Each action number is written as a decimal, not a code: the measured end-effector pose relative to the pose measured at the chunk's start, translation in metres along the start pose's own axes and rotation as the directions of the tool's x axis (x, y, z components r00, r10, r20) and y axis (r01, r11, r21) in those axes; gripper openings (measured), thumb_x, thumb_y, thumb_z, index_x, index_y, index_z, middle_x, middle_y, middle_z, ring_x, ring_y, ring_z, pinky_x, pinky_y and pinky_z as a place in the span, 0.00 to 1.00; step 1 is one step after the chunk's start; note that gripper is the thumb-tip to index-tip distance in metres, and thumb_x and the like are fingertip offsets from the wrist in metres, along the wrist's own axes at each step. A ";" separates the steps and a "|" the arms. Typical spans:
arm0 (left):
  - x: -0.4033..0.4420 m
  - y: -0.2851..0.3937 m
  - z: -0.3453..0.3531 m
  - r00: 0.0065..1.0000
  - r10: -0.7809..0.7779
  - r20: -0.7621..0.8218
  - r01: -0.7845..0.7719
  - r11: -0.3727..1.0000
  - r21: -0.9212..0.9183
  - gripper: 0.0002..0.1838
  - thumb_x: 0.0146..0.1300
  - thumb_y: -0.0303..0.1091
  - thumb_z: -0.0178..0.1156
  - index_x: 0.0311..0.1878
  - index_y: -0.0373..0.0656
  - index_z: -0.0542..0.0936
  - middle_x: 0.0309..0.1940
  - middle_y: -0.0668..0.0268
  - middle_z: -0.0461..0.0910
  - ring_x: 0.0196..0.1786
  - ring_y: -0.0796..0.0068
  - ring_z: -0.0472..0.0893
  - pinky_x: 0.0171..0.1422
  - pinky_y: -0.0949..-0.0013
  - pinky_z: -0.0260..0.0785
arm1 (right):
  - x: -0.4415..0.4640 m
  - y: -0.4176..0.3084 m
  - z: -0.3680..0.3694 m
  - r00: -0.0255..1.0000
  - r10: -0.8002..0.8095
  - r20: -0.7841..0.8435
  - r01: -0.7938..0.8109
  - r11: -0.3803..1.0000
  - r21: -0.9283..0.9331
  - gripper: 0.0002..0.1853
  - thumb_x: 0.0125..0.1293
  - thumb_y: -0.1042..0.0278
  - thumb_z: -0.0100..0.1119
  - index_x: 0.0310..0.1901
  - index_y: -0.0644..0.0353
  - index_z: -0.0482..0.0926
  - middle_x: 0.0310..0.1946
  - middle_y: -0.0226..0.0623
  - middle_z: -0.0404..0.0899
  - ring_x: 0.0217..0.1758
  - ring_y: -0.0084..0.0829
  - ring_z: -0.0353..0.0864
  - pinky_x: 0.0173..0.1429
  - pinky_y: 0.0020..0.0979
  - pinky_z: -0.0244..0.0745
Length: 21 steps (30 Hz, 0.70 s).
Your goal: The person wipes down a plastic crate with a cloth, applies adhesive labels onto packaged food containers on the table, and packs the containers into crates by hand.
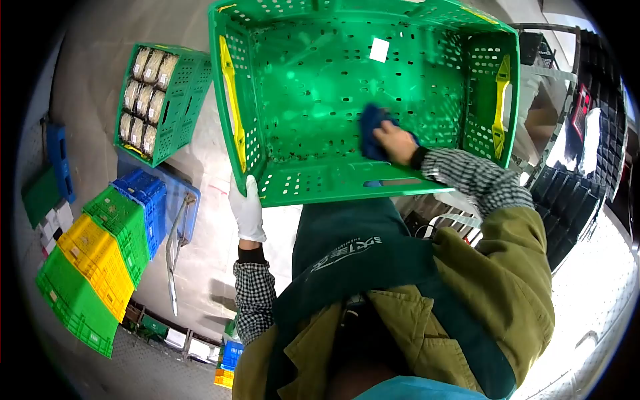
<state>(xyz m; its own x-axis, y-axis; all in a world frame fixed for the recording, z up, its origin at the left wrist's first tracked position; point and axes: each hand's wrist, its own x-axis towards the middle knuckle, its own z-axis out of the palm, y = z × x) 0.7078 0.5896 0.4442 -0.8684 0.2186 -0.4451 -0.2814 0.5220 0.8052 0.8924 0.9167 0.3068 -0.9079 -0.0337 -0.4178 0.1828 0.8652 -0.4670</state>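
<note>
Bunched up in the right hand [398, 142] was a dark blue cloth [373, 137], fingers closed over it and pushing it against the inside of a big green crate [320, 93]. Both were a bit blurred, so no telling exactly how each finger sat. Left hand [247, 212], in a white glove, had the crate's near left corner pinched, thumb on the near wall and the fingers round the outside, tips hidden.

Looked like a wiping step to me, cloth partway over the floor of the crate, toward the near side and right of the middle. The next move seemed to call for flat, even pressure with the cloth while the left hand kept that corner steady. Dark specks [287, 160] showed along the near left part of the floor, so reaching those would've meant working the cloth toward the left.

As for the crate, it was right in front of the person, just beyond the apron [353, 247], open side facing up at the head. Long axis ran left to right, across the body, with a yellow handle at each short end (left one [233, 107], right one [500, 107]). Couldn't tell what was holding it up underneath.
</note>
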 end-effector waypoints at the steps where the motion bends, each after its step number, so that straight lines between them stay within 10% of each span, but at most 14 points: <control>1: 0.000 -0.003 -0.002 1.000 0.002 0.008 -0.002 1.000 0.014 0.18 0.67 0.27 0.49 0.59 0.32 0.67 0.45 0.62 0.75 0.45 0.75 0.73 0.52 0.73 0.66 | 0.021 -0.025 -0.004 0.999 -0.003 0.034 0.003 1.000 0.017 0.18 0.53 0.75 0.55 0.48 0.55 0.70 0.43 0.48 0.68 0.40 0.49 0.77 0.40 0.45 0.75; 5: -0.001 -0.002 -0.002 1.000 -0.013 0.024 0.014 0.999 -0.051 0.19 0.67 0.27 0.49 0.60 0.32 0.67 0.46 0.62 0.75 0.45 0.76 0.73 0.51 0.74 0.66 | 0.105 -0.114 0.007 0.900 -0.430 -0.076 0.436 0.889 0.138 0.18 0.53 0.75 0.54 0.48 0.57 0.72 0.41 0.46 0.67 0.44 0.47 0.74 0.44 0.42 0.74; 8: 0.002 -0.005 -0.006 0.999 0.039 0.032 -0.037 0.997 -0.070 0.19 0.68 0.26 0.49 0.61 0.32 0.67 0.46 0.62 0.75 0.46 0.76 0.73 0.51 0.74 0.67 | 0.107 -0.103 0.011 0.879 -0.469 -0.081 0.476 0.864 0.163 0.15 0.58 0.71 0.50 0.48 0.52 0.76 0.43 0.43 0.69 0.46 0.45 0.75 0.47 0.40 0.74; 15: 0.005 -0.021 -0.002 0.998 0.054 0.035 -0.047 0.983 -0.175 0.21 0.67 0.22 0.47 0.63 0.32 0.65 0.51 0.59 0.75 0.50 0.74 0.74 0.55 0.73 0.67 | -0.076 0.092 -0.056 0.973 -0.085 0.216 0.127 0.974 -0.189 0.19 0.52 0.74 0.56 0.48 0.50 0.78 0.49 0.44 0.71 0.52 0.46 0.73 0.57 0.39 0.73; 21: 0.001 -0.005 -0.003 0.997 0.070 0.044 -0.065 0.992 -0.110 0.23 0.66 0.21 0.46 0.65 0.33 0.63 0.53 0.57 0.74 0.53 0.71 0.73 0.59 0.72 0.65 | 0.063 -0.039 -0.024 0.772 -0.634 0.049 0.634 0.773 0.014 0.15 0.56 0.63 0.51 0.44 0.55 0.78 0.48 0.40 0.68 0.47 0.44 0.71 0.44 0.39 0.75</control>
<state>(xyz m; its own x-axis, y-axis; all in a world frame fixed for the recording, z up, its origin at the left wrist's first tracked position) 0.7068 0.5855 0.4409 -0.8671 0.2906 -0.4046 -0.2679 0.4126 0.8706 0.8187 0.8933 0.3173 -0.7980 -0.5992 -0.0643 -0.4296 0.6405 -0.6366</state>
